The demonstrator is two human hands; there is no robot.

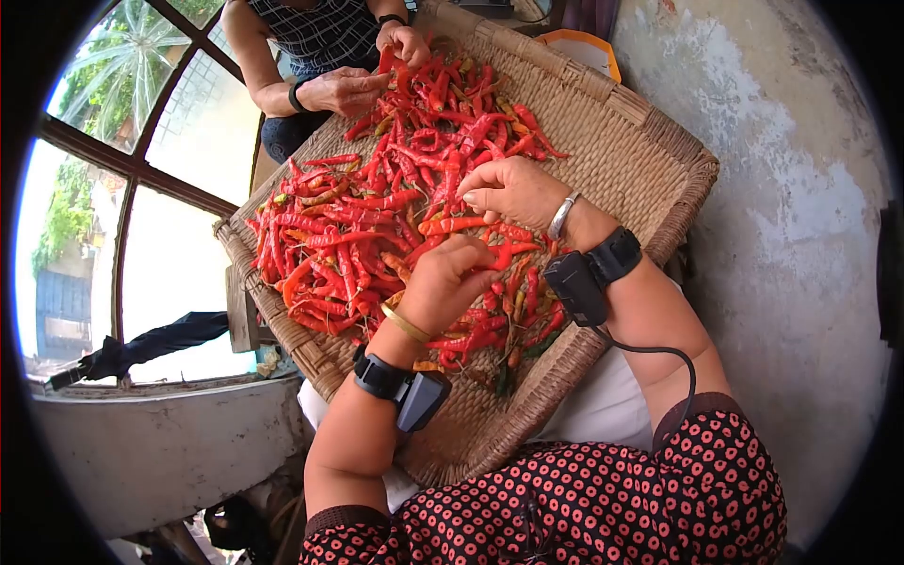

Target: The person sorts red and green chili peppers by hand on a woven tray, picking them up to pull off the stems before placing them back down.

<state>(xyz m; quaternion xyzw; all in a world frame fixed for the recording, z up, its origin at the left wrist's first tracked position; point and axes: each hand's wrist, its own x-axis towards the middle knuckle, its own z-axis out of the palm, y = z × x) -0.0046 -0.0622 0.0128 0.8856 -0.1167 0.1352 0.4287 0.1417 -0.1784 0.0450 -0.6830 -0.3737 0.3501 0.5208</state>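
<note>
A heap of red chili peppers (363,221), with some orange and greenish ones among them, lies on a woven tray (603,141). My left hand (443,282) is closed over the near part of the heap, its thumb and fingers pinching a red chili pepper (504,255). Just above and to the right of it, my right hand (518,196) is curled, fingertips drawn together over the peppers. Whatever those fingertips hold, if anything, is too small to make out. Stems and darker peppers (513,325) lie in a small pile near my side of the tray.
Across the tray, another person's hands (348,91) handle peppers at the heap's far end. An orange-rimmed container (579,47) stands behind the tray. A window (141,179) and a dark folded umbrella (160,344) are on the left; a worn wall (782,217) is on the right.
</note>
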